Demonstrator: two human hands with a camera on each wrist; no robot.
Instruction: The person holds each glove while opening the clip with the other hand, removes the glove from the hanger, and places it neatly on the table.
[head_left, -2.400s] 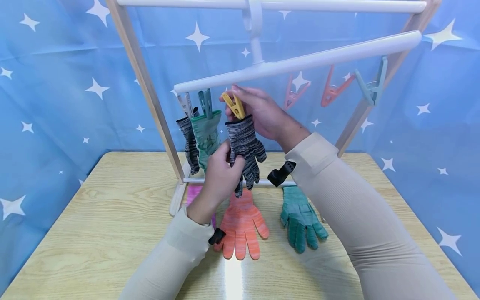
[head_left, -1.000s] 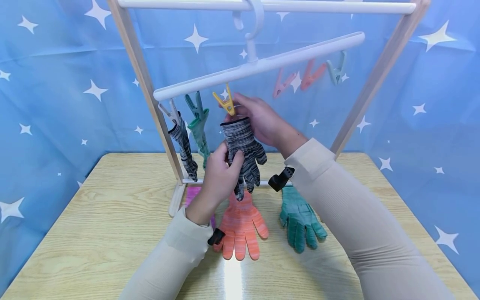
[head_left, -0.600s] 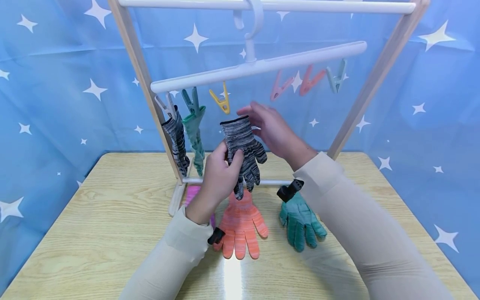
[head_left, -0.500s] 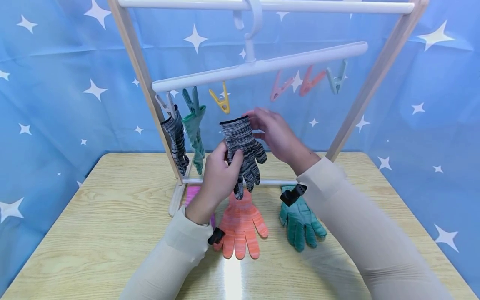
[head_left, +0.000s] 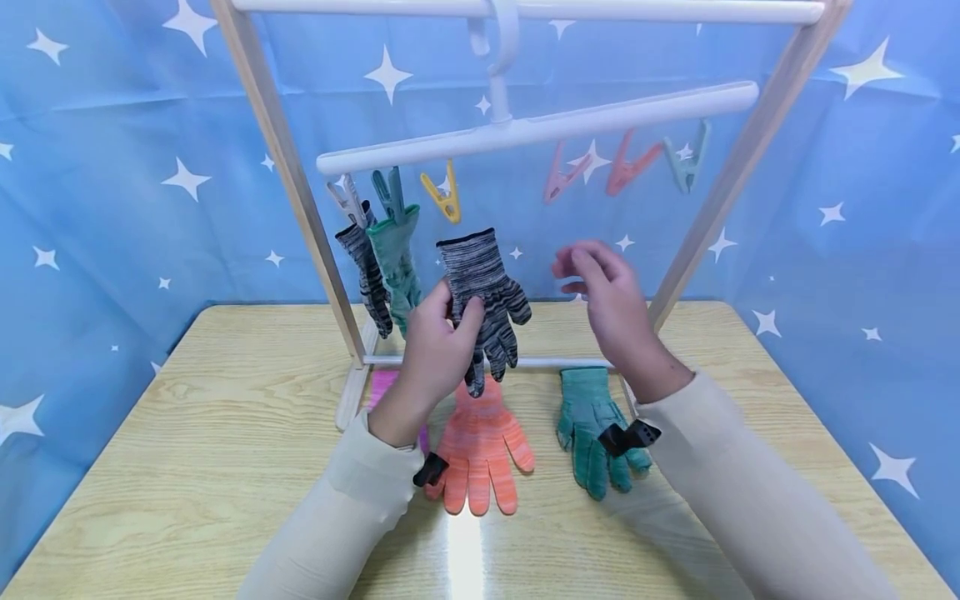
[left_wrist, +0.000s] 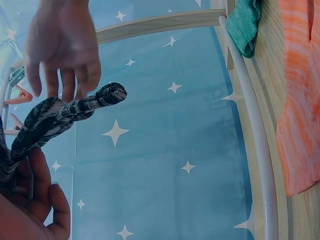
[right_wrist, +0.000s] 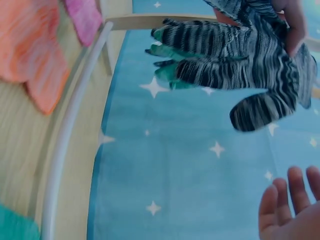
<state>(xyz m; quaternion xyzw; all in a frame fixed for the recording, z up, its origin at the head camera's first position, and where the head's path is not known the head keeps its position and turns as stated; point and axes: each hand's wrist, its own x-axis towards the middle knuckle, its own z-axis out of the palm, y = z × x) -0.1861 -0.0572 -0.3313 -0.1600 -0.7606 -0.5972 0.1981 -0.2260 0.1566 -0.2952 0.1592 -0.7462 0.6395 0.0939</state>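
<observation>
My left hand (head_left: 438,337) pinches a black-and-grey striped knit glove (head_left: 480,271) between thumb and fingers, cuff up and fingers hanging down. Just above the cuff, a yellow clothespin (head_left: 444,193) hangs from the white hanger (head_left: 570,125) with nothing in it. My right hand (head_left: 611,292) is in the air to the right of the glove, apart from it, fingers loosely bent and holding nothing. At the hanger's left end, a grey clip (head_left: 347,202) holds another striped glove (head_left: 369,279), and a green clip (head_left: 390,193) holds a green glove (head_left: 393,254).
On the table (head_left: 210,442) lie an orange glove (head_left: 483,450), a darker green glove (head_left: 588,417) and a partly hidden pink glove (head_left: 382,383). Pink (head_left: 561,175), red (head_left: 628,167) and pale green (head_left: 686,160) clips hang at right. A wooden-sided rack (head_left: 281,167) carries the hanger.
My right hand has let go of the yellow clothespin and moved right and down, away from the striped glove. The glove is off the clip, still in my left hand. The hanger has swung.
</observation>
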